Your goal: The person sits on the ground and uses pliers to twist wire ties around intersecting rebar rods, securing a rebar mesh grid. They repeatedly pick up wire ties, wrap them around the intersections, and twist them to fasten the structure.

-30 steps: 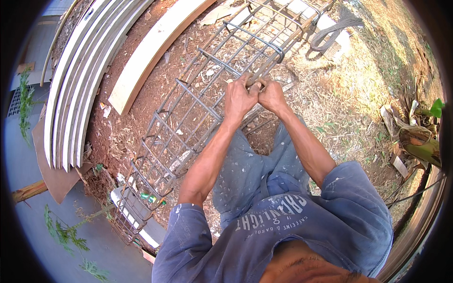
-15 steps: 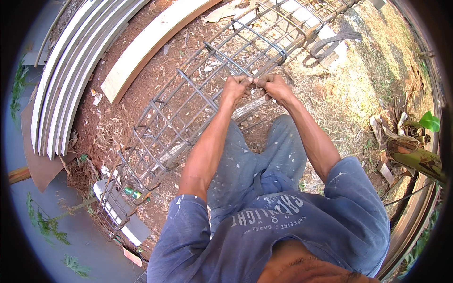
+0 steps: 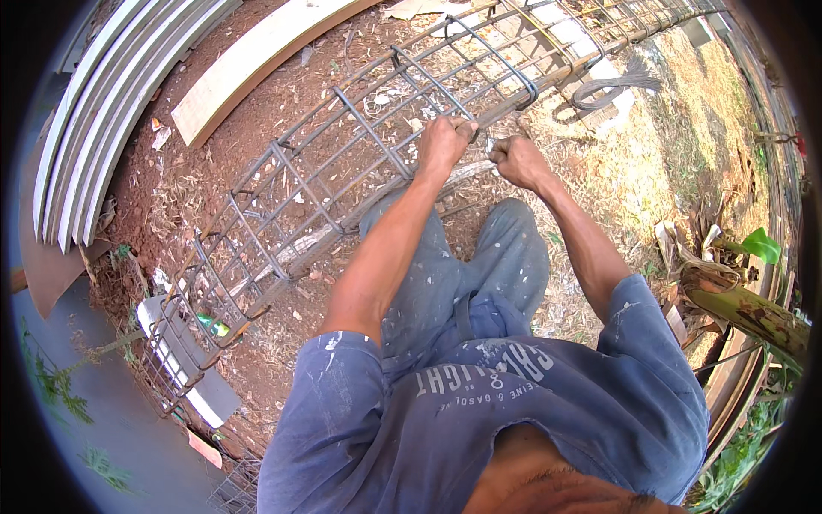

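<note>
A long rebar cage (image 3: 330, 167) of steel bars and square stirrups runs diagonally from lower left to upper right in front of my legs. My left hand (image 3: 445, 147) is closed at the cage's near edge, by the corner of a stirrup. What its fingers pinch is too small to make out. Just to its right, a short gap away, my right hand (image 3: 520, 163) is also closed, beside the near bar. A small pale, shiny bit shows at its fingertips, too small to name.
A coil of thin wire (image 3: 610, 88) lies beyond the cage at the right. White curved-looking boards (image 3: 111, 111) are stacked at the far left, with a single plank (image 3: 248, 73) next to them. A cut plant stem (image 3: 741, 304) juts in from the right. Dry leaves litter the soil.
My hands, together at the stirrup corner before, have drawn apart, the right one moving right. The view has shifted slightly, and the cage sits a little higher in it.
</note>
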`<action>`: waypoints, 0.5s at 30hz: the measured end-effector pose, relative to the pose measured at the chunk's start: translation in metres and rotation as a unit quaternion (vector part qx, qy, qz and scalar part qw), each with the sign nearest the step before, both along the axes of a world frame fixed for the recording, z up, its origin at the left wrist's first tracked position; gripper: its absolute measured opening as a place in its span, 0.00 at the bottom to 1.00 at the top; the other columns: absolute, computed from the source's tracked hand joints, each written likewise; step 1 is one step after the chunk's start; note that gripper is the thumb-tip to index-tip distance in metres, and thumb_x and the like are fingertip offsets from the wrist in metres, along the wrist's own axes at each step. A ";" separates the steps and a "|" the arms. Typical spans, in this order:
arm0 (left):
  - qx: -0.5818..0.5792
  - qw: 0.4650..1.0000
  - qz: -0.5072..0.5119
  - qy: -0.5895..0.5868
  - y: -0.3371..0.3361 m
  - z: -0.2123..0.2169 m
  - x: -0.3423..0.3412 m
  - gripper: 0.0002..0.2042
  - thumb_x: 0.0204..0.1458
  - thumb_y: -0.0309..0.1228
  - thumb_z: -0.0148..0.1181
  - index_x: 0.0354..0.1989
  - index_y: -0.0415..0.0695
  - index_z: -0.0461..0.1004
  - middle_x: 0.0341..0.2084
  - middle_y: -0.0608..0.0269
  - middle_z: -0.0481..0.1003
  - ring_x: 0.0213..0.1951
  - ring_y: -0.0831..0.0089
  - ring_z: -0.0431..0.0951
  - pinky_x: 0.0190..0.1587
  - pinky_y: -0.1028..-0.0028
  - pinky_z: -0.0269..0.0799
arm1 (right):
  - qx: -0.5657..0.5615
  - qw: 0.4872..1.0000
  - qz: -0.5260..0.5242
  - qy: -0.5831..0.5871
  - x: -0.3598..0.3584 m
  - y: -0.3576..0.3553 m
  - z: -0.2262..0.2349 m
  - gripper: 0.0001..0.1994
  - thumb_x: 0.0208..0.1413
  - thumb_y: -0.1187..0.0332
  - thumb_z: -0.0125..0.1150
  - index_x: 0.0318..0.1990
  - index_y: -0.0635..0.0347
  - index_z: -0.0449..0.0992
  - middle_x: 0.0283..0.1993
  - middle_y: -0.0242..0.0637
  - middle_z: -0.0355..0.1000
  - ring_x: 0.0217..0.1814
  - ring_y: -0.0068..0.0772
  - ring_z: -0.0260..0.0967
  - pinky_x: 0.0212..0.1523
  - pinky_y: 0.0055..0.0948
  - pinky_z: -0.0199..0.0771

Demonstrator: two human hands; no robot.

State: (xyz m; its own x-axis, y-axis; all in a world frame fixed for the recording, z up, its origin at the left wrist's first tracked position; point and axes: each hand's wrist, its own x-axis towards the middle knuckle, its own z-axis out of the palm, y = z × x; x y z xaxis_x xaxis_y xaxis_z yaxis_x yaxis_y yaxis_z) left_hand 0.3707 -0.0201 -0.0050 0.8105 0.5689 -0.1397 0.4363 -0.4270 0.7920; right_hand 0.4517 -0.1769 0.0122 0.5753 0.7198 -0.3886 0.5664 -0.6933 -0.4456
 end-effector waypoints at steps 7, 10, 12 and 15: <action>-0.034 0.999 -0.011 -0.012 -0.001 -0.017 0.000 0.15 0.53 0.42 0.61 0.34 0.43 0.83 0.22 0.55 0.79 0.25 0.65 0.76 0.31 0.64 0.70 | 0.222 0.745 -0.429 0.461 -0.049 -0.063 -0.113 0.22 0.65 0.56 0.44 0.52 0.67 0.72 0.46 0.46 0.74 0.39 0.39 0.73 0.47 0.37 0.74; -0.037 0.999 -0.029 -0.010 0.006 -0.016 -0.005 0.15 0.52 0.44 0.62 0.34 0.45 0.83 0.20 0.49 0.77 0.25 0.55 0.78 0.34 0.59 0.72 | 0.019 0.999 -0.005 -0.047 -0.108 -0.038 -0.161 0.20 0.51 0.68 0.55 0.54 0.50 0.74 0.49 0.44 0.72 0.48 0.45 0.70 0.47 0.36 0.72; -0.056 0.997 -0.043 0.002 0.006 -0.009 -0.004 0.14 0.52 0.44 0.62 0.33 0.45 0.83 0.19 0.49 0.76 0.25 0.55 0.78 0.34 0.59 0.71 | 0.030 0.973 0.163 -0.161 -0.123 -0.006 -0.173 0.20 0.53 0.67 0.55 0.55 0.53 0.72 0.55 0.42 0.68 0.54 0.43 0.66 0.55 0.40 0.66; -0.014 0.999 -0.040 0.013 0.002 0.006 -0.007 0.12 0.48 0.39 0.61 0.35 0.46 0.83 0.22 0.46 0.77 0.27 0.53 0.79 0.36 0.60 0.72 | 0.030 0.935 0.288 -0.207 -0.128 0.032 -0.181 0.17 0.55 0.66 0.52 0.53 0.54 0.72 0.53 0.40 0.69 0.56 0.41 0.66 0.56 0.42 0.64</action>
